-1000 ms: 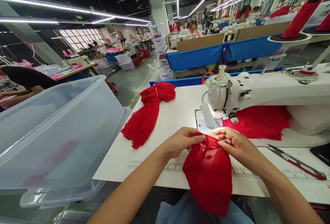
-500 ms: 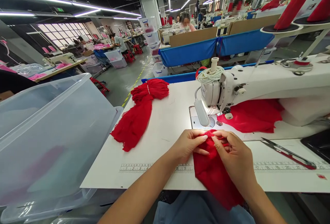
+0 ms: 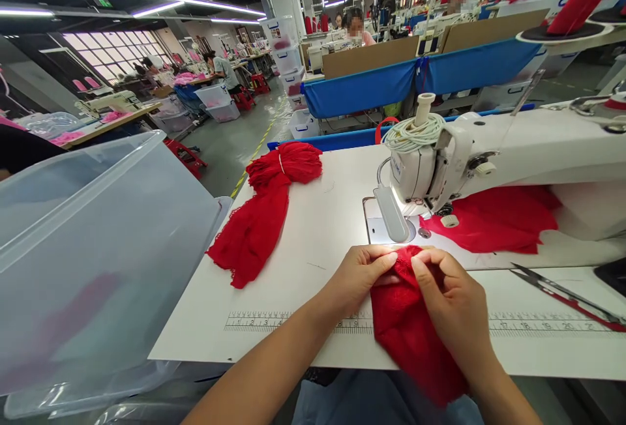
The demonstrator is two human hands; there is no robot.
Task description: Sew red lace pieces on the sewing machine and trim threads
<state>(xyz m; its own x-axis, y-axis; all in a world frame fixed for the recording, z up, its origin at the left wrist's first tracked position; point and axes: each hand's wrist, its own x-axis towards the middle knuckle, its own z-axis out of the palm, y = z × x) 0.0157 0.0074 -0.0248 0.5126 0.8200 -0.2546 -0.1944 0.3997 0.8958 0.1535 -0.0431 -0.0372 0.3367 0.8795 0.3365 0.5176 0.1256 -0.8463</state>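
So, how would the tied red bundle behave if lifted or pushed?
The red bundle is probably floppy: its tail lies in soft folds. The pale tie likely keeps the gathered end together. Rolling seems unlikely, given its sprawl.

Bunched red cloth between left hand and right hand, formerly stretched sheer along its top edge. Swung lower end rightward.

A black ruler scale printed on the white table reads 1, 2, 3 left of the left hand, 9 just nearer, and 17 to 20 right of the right hand.
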